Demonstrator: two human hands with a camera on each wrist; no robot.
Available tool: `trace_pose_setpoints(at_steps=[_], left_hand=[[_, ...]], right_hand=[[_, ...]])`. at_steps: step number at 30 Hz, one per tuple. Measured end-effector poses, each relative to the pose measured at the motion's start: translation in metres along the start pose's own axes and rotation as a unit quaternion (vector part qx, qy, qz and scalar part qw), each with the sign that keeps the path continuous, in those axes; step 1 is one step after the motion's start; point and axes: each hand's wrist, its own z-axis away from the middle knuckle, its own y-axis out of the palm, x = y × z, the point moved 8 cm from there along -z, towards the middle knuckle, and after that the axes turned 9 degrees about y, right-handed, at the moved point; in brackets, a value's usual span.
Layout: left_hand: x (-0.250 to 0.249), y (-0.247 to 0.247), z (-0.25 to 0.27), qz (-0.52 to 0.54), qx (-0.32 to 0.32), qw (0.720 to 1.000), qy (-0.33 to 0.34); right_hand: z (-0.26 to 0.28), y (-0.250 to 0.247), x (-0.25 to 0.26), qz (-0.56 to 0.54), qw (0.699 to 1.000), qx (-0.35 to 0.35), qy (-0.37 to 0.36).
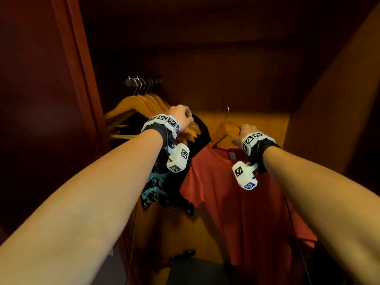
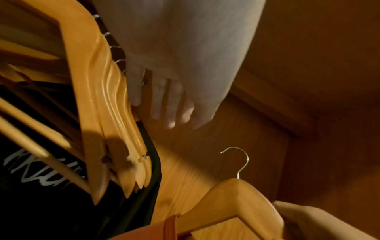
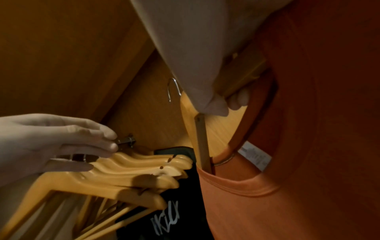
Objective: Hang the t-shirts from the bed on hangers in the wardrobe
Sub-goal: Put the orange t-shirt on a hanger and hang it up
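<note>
A red t-shirt [image 1: 236,202] hangs on a wooden hanger [image 1: 227,128] that my right hand [image 1: 245,132] grips by its right shoulder, thumb and fingers pinching the wood [image 3: 224,104]. The hanger's metal hook [image 1: 225,112] is free in the air, below and right of the wardrobe rail [image 1: 144,82]. My left hand [image 1: 181,118] reaches to a bunch of several empty wooden hangers [image 2: 111,113] on the rail. Its fingers [image 2: 164,105] lie fairly straight against their necks and curl round nothing. A black printed t-shirt [image 1: 164,182] hangs beside that bunch.
The dark wardrobe door [image 1: 41,99] stands at the left and a wooden side wall [image 1: 339,99] at the right. The lit back panel [image 1: 257,124] lies behind the red shirt. Dark items [image 1: 195,270] sit on the wardrobe floor below.
</note>
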Motion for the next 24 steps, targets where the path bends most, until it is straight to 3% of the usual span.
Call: trace_pose_setpoints(at_steps=[7, 16, 19, 22, 24], left_hand=[[0.021, 0.047, -0.054, -0.097, 0.113, 0.988, -0.032], [0.043, 0.100, -0.121, -0.143, 0.211, 0.967, -0.032], [0.059, 0.126, -0.138, -0.101, 0.251, 0.961, -0.054], [0.106, 0.167, -0.192, -0.204, 0.284, 0.937, -0.025], [0.123, 0.173, -0.210, -0.239, 0.262, 0.935, -0.028]], right_hand=[[-0.038, 0.010, -0.006, -0.019, 0.999, -0.015, 0.034], [-0.099, 0.037, 0.007, -0.025, 0.999, 0.027, 0.016], [-0.121, 0.050, 0.018, -0.044, 0.998, 0.042, 0.003], [-0.140, 0.061, 0.029, -0.043, 0.997, 0.056, -0.014], [-0.143, 0.062, 0.037, -0.035, 0.997, 0.063, -0.022]])
